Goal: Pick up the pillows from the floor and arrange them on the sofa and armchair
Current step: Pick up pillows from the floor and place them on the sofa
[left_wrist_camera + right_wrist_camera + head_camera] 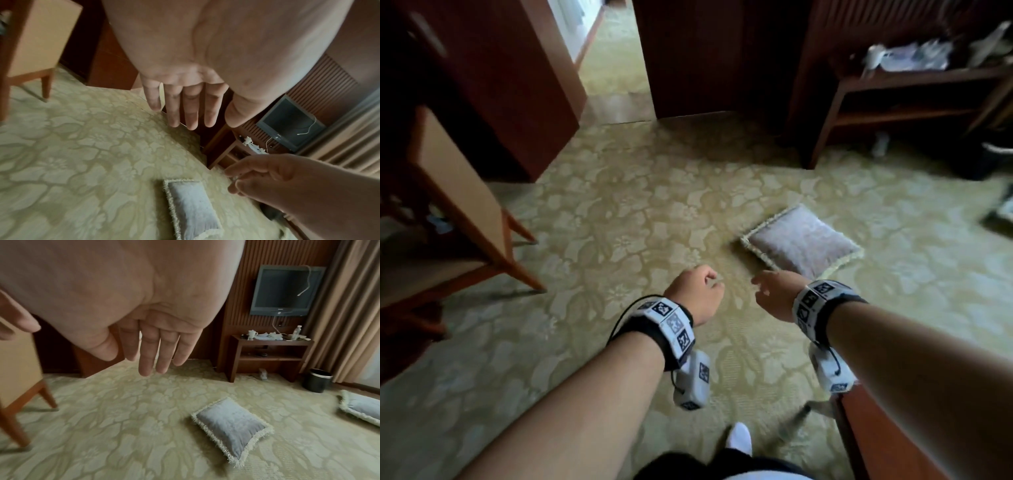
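Observation:
A grey pillow (802,241) with a cream fringe lies flat on the patterned carpet, ahead and slightly right of my hands; it also shows in the wrist views as the same pillow (192,209) (231,424). A second fringed pillow (359,408) lies further right, near the curtain. My left hand (697,296) hangs empty above the carpet, its fingers (191,110) straight. My right hand (774,293) is empty too, short of the first pillow, with relaxed fingers (148,352).
An armchair (445,219) with wooden legs stands at the left. A wooden side table (271,356) with clutter sits under a wall television (285,290), and a black bin (317,382) stands by the curtain. Another wooden edge (887,442) is at my lower right.

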A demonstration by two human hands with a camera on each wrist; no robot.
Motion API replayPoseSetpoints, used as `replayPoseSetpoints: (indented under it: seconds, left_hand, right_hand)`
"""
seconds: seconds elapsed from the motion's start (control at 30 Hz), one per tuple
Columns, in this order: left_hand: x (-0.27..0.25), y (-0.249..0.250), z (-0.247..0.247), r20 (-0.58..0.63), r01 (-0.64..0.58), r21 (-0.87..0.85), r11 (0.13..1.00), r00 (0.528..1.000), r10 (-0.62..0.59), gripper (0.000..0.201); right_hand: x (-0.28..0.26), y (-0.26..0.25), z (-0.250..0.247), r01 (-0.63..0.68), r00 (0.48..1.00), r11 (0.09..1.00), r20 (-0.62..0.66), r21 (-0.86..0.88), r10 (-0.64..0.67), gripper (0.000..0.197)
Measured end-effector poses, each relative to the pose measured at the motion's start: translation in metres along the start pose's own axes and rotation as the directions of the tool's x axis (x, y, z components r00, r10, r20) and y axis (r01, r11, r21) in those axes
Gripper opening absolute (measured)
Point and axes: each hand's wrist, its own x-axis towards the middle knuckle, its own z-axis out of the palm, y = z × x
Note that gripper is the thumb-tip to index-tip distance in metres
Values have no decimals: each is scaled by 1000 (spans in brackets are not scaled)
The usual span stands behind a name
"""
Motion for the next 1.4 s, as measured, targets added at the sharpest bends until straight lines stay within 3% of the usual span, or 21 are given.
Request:
replayPoseSetpoints:
  seconds: [0.17, 0.3, 0.47, 0.57, 0.63, 0.93, 1.13, 1.3, 1.4]
  left_hand:
    - [82, 17, -16, 64, -8, 39, 999, 998, 6, 23]
    - [193, 29, -29, 149, -37, 102, 994, 989, 21, 26]
    - [322, 69, -54, 225, -140, 134, 981, 968, 107, 24]
    - [377, 109, -66, 278, -212, 162, 964, 947, 162, 23]
    - [409, 141, -66, 325, -275, 197, 941, 924, 202, 26]
    - [518, 258, 13, 519, -437, 312, 843, 822, 234, 28]
    - [589, 311, 70, 564, -449, 405, 796, 808, 169, 20]
    - [634, 339, 97, 649, -530, 371, 763, 735, 196, 26]
    - [665, 351, 121, 679, -524, 379, 763, 717, 155, 25]
  right_hand:
    - [72, 17, -39, -30, 998, 996, -51, 79, 34, 30]
    - [145, 28, -68, -82, 996, 989, -21, 124, 86, 34]
    - [207, 47, -126, -245, 969, 951, 13, 190, 247, 59]
    - [233, 71, -157, -308, 944, 910, -32, 276, 329, 41]
    - [245, 92, -172, -393, 905, 859, -26, 328, 424, 39]
    - [290, 229, -176, -555, 801, 695, 67, 458, 595, 40]
    - [342, 335, -172, -606, 744, 586, 123, 538, 656, 39]
    - [377, 376, -178, -625, 734, 556, 170, 547, 658, 39]
    - [403, 389, -170, -637, 693, 460, 199, 618, 693, 41]
